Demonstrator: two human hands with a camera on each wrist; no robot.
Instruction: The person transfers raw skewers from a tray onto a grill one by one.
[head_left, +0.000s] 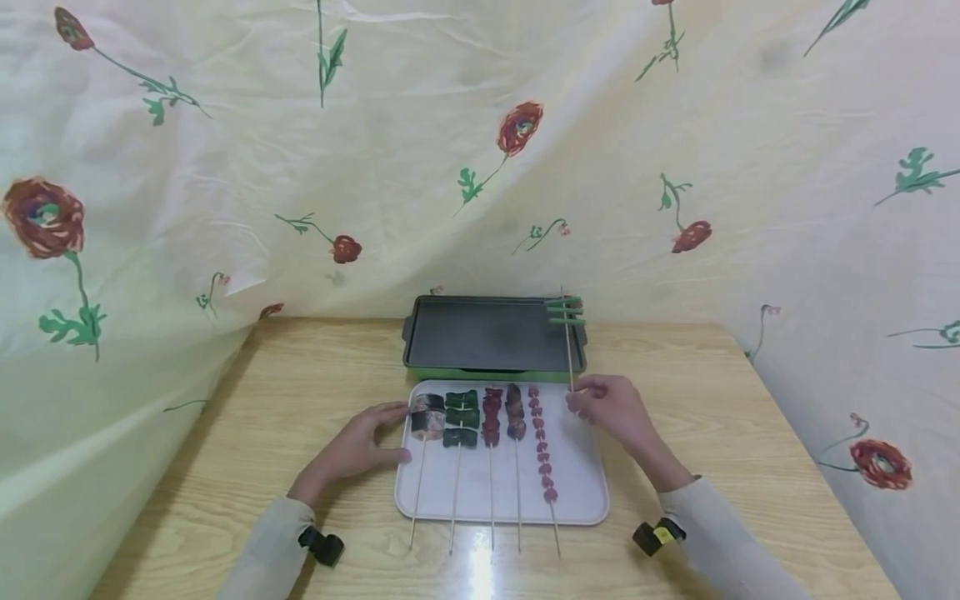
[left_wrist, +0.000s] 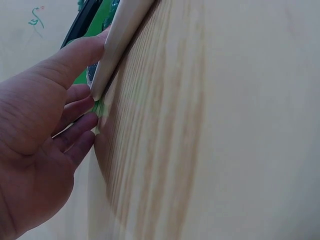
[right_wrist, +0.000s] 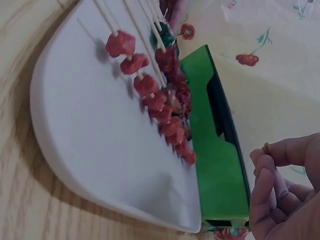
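From pale sleeves, pinches near end of green skewer in right hand, with far end over right side of grill. Touches edge of white tray with loose left hand. Has five more skewers on tray.

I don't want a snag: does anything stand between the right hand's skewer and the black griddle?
Nothing visible does: the right hand holds the skewer, its green pieces appearing over the right end of the griddle.
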